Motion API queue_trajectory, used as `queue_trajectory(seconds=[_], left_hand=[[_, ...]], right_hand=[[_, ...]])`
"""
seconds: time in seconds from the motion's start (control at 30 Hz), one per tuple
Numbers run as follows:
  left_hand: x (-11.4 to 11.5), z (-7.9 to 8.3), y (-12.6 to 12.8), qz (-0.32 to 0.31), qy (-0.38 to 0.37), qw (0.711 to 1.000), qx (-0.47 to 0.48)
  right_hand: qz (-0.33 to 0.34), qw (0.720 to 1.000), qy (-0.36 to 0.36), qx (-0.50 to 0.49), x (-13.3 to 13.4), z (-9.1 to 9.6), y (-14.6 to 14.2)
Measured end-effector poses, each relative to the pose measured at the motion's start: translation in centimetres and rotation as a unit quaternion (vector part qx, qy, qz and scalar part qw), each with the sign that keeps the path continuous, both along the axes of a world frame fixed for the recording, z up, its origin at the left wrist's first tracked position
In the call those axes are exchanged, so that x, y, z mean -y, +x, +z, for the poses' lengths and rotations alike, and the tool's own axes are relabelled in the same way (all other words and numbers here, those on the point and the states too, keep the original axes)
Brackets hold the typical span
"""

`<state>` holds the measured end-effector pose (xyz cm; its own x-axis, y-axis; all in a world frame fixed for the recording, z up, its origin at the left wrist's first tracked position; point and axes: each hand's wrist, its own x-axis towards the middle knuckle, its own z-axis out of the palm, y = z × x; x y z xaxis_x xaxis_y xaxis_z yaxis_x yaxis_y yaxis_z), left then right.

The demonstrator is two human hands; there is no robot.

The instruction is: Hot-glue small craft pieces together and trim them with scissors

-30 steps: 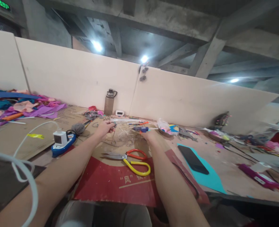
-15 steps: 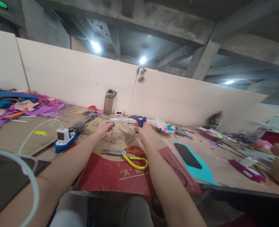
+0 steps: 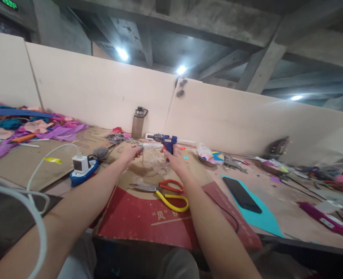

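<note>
My right hand (image 3: 174, 155) is wrapped round the handle of a blue glue gun (image 3: 169, 143), which is held up off the work surface with its nozzle toward the left. My left hand (image 3: 131, 152) is closed in a pinch on something small and greyish at its fingertips, too small to name. Between the hands, strings of dried clear glue (image 3: 160, 166) lie on the brown and red cardboard (image 3: 125, 217). Closer to me rest large scissors (image 3: 162, 192) with one red and one yellow handle loop, blades apart and pointing left.
A blue power strip (image 3: 84, 174) with a white charger stands left. A grey bottle (image 3: 138, 123) is at the back panel. Right are a black phone (image 3: 242, 194) on turquoise sheet, a bowl of scraps (image 3: 208, 161) and a magenta power strip (image 3: 325, 219). Coloured fabric (image 3: 58, 132) is piled far left.
My right hand has lifted the glue gun off the surface and turned its nozzle leftward. My left hand keeps its pinch. The view has shifted slightly; the person's hand at far right is gone from view.
</note>
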<state>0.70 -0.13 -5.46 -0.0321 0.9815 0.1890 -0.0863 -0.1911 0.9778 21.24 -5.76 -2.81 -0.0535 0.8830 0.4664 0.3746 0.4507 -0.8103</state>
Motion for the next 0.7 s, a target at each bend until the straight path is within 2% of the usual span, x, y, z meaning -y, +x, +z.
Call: queue_trajectory(seconds=[0.33,0.7], left_hand=[[0.9,1.0,0.8,-0.011,0.001,0.999,0.036],[1.5,1.7,1.1,-0.013,-0.010,0.998,0.053]], right_hand=[[-0.013,0.987,0.089,0.133,0.4,0.1,-0.9],[-0.013,0.985,0.084,0.151,0.3,0.0,-0.6]])
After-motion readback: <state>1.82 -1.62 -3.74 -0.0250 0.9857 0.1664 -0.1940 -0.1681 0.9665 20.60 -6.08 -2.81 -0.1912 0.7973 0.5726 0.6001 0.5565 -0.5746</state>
